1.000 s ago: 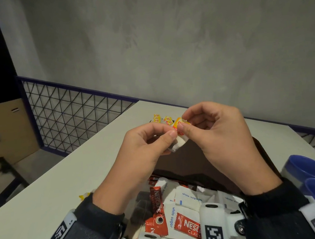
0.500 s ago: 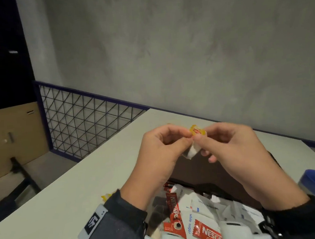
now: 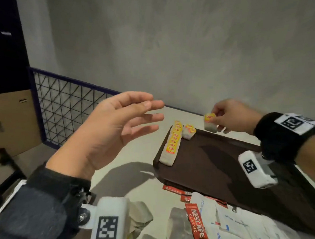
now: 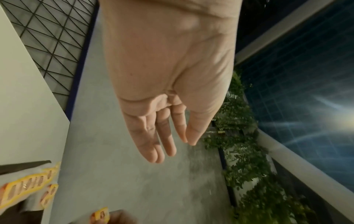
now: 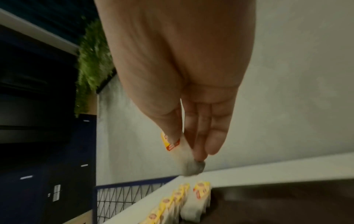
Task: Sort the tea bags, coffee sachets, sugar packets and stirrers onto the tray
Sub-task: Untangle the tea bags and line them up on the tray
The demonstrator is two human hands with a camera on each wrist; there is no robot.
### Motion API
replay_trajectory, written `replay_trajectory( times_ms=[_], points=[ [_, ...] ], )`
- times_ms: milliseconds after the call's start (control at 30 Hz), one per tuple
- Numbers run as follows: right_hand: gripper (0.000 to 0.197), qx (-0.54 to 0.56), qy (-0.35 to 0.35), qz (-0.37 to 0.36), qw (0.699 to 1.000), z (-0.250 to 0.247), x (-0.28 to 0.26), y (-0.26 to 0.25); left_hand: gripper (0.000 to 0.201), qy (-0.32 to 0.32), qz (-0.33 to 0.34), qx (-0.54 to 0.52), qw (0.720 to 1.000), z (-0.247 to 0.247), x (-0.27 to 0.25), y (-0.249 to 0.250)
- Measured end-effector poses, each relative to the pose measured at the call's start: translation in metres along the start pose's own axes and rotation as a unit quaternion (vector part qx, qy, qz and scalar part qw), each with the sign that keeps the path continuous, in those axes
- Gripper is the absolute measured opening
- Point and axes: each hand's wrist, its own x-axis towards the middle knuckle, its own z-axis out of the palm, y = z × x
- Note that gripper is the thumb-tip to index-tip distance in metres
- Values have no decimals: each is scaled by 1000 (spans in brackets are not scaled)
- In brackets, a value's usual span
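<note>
A grey concrete wall stands behind the white table, and a dark wire-mesh railing runs along the table's left edge. Nothing lies between the right hand and the dark brown tray; the left hand hangs in the air to the left of the tray, clear of it, fingers spread wide and holding nothing.

On the tray's far left edge, a row of tea bags lies overlapped; their yellow tags blur together and cannot be counted. One more tea bag sits just beside the row at the far corner. The right hand pinches a single tea bag between thumb and fingers above the tray's far edge.

That held tea bag is a pale, greyish pouch with a yellow-and-red tag at the top; the right wrist view shows its dark lower end hanging down.

In front of the tray, red coffee sachets and white sugar packets lie in a mixed pile on the table.
</note>
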Motion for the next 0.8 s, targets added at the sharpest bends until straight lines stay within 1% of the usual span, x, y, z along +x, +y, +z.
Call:
replay_trajectory(
  times_ms=[67, 133, 233, 333, 467, 567, 667, 800],
  points=[
    [15, 60, -39, 48, 996, 22, 13, 4, 25, 3, -6, -20, 1000, -5, 1, -4],
    [12, 117, -79, 92, 986, 37, 23, 6, 24, 11, -7, -40, 999, -8, 1, -5],
    [13, 153, -119, 132, 972, 51, 39, 12, 21, 43, -4, -47, 998, -14, 4, -6],
    [16, 151, -120, 154, 969, 59, 50, 16, 18, 80, -2, -69, 994, -20, 7, -6],
    [18, 160, -87, 184, 966, 66, 59, 18, 6, 111, -10, -83, 990, -25, 10, -7],
    [21, 166, -72, 198, 963, 72, 62, 16, 7, 138, -15, -100, 985, -31, 11, -5],
    [23, 167, -79, 208, 961, 78, 59, 11, 6, 159, -16, -114, 980, -35, 11, -2],
    [16, 146, -84, 215, 962, 84, 59, 5, 5, 167, -19, -113, 979, -36, 13, -6]
  ],
)
